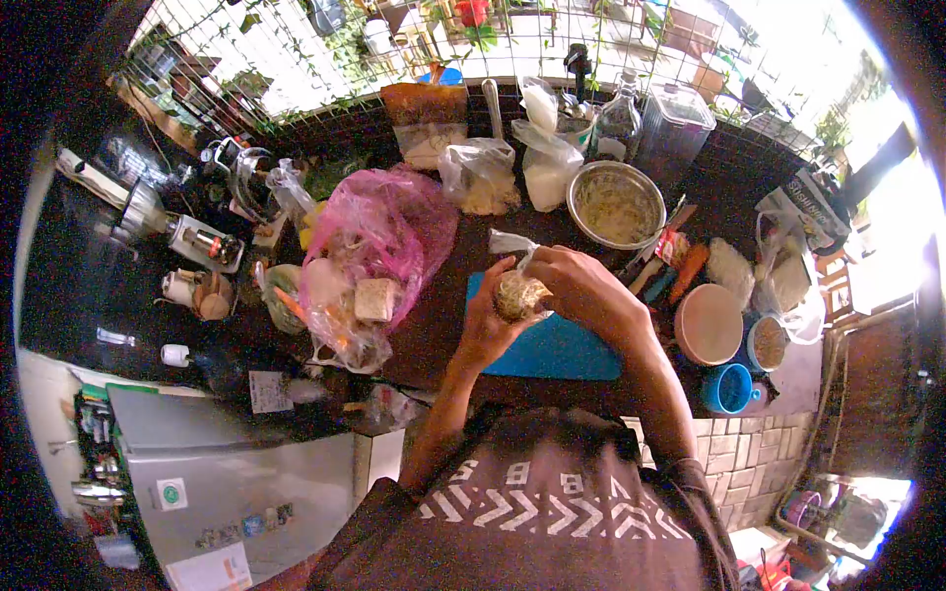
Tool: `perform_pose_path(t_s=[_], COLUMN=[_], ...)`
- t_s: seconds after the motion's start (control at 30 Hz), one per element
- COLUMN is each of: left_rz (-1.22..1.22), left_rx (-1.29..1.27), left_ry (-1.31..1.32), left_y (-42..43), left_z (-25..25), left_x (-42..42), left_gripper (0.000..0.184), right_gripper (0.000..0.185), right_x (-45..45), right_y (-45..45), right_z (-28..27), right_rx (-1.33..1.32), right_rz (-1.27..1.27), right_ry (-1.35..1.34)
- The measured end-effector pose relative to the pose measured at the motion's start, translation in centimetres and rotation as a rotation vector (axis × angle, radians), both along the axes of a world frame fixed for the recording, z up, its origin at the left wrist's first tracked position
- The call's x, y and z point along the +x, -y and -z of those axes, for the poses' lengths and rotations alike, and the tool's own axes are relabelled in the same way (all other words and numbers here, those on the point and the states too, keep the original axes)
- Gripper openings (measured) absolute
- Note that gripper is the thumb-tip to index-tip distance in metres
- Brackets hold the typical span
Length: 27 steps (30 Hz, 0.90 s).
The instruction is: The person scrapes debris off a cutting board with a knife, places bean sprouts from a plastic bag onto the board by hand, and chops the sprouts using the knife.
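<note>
Dark counter [432, 313]; filled plastic bag [518, 296] between left fingers [485, 292] and right fingers [564, 264].

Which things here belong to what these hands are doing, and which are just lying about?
Likely in the job:
- small plastic bag, in the left hand, right hand at it
- blue board beneath

Apparently lying about:
- pink plastic bag
- glass bottle
- blue cup

Bag [518, 295], partly covered by left hand [485, 321] and right hand [591, 283]: contents unidentifiable from where I stand. Blue board [562, 353] partly hidden. Refrigerator [286, 492] cut off below.
</note>
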<state>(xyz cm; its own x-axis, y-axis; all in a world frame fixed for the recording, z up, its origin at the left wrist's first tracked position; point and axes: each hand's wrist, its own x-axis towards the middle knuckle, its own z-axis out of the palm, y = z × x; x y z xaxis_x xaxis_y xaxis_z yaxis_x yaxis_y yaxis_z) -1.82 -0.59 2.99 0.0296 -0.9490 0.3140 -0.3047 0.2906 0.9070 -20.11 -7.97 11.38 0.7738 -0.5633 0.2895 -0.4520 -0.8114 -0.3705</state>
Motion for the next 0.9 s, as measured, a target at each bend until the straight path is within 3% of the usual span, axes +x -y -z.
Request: perform_pose_path(t_s=[0.13, 0.47, 0.63, 0.77, 0.83, 0.9], left_rz=[-0.006, -0.031, -0.028, -0.005, 0.041, 0.090], left_rx=[0.029, 0.131, 0.185, 0.257, 0.228, 0.193], left_ry=[-0.052, -0.093, -0.009, -0.099, -0.102, -0.104], left_y=[0.4, 0.8, 0.7, 0.6, 0.4, 0.6], left_z=[0.9, 3.7, 2.6, 2.5, 1.8, 1.8], left_x=[0.2, 0.8, 0.8, 0.8, 1.0, 1.2], left_gripper=[0.093, 0.097, 0.099, 0.098, 0.099, 0.100], right_gripper=[0.022, 0.017, 0.016, 0.017, 0.038, 0.040], right_x=[0.6, 1.3, 1.4, 0.8, 0.7, 0.6], right_y=[0.3, 0.4, 1.5, 2.3, 2.8, 2.9], right_z=[0.9, 2.8, 4.4, 4.3, 3.6, 3.7], right_rx=[0.007, 0.006, 0.030, 0.033, 0.348, 0.340], right_rz=[-0.009, -0.045, -0.031, -0.080, -0.051, -0.051], right_ry=[-0.092, -0.036, -0.171, -0.117, -0.189, -0.171])
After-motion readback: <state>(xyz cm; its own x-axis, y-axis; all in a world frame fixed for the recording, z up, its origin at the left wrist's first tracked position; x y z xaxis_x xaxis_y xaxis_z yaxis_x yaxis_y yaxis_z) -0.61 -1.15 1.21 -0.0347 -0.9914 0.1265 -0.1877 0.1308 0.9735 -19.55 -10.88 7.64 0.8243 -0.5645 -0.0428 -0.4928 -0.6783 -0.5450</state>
